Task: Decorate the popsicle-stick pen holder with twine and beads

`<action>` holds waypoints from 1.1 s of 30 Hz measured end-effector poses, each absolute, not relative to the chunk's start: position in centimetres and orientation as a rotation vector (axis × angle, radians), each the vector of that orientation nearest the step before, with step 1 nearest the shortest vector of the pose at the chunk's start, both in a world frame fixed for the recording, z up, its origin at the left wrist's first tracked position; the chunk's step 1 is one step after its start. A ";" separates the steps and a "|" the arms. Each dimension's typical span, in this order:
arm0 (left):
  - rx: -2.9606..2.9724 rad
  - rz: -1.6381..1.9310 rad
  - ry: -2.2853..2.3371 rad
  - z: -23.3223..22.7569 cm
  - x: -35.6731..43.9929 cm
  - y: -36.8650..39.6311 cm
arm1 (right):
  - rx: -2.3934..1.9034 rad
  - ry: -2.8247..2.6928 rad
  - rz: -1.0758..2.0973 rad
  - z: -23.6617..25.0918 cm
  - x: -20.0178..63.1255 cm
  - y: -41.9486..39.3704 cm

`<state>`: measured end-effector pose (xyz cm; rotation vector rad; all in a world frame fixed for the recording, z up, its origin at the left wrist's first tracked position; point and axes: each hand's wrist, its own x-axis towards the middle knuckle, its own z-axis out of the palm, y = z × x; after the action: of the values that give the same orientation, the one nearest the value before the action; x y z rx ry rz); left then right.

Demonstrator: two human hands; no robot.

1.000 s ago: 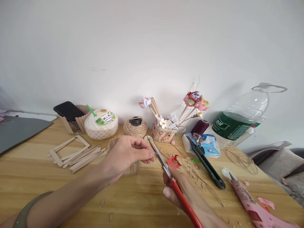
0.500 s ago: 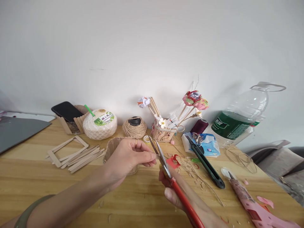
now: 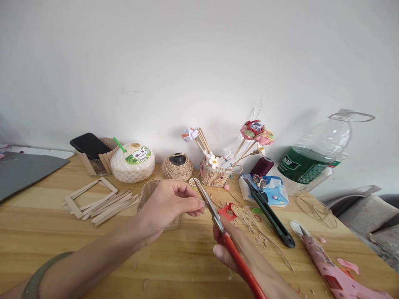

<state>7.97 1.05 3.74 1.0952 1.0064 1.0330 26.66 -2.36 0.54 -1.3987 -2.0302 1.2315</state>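
Note:
My right hand (image 3: pixel 232 251) grips red-handled scissors (image 3: pixel 224 234), their metal blades closed and pointing up and left. My left hand (image 3: pixel 166 203), with a ring on one finger, pinches a tiny piece right at the blades; the piece is too small to make out. Just behind my left hand stands a small cup (image 3: pixel 149 192) made of wooden sticks. A red paper scrap (image 3: pixel 229 211) and thin shavings (image 3: pixel 249 224) lie on the wooden table (image 3: pixel 46 232) beside the scissors.
Left lie loose craft sticks (image 3: pixel 109 205) and a stick frame (image 3: pixel 87 195). Along the wall stand a phone (image 3: pixel 90 145), a coconut drink (image 3: pixel 132 162), a twine ball (image 3: pixel 178 166), a basket of paper flowers (image 3: pixel 216 172) and a plastic bottle (image 3: pixel 314 160). A black cutter (image 3: pixel 269 214) and pink glue gun (image 3: pixel 327 265) lie right.
The scissor blades stood open half a second ago and are closed now at my left fingertips. Both hands stay in nearly the same place.

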 end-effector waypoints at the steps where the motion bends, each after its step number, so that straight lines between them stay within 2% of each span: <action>1: 1.095 1.032 1.010 3.7 8.0 1.1 | -1.408 -2.037 1.227 0.5 26.7 -2.4; 20: 1.114 1.034 1.065 4.0 7.6 1.0 | -1.452 -2.044 1.202 1.2 26.2 -2.0; 28: 0.994 1.136 0.957 3.8 7.8 0.9 | -1.097 -1.736 1.331 -0.6 26.9 -1.0; 33: 0.916 1.179 0.977 3.3 7.9 0.9 | -1.078 -1.695 1.383 -0.5 26.9 -1.7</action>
<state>7.93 0.89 3.27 0.9161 0.9771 1.1790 26.94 -1.67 -0.51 -1.0785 -1.6946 1.3828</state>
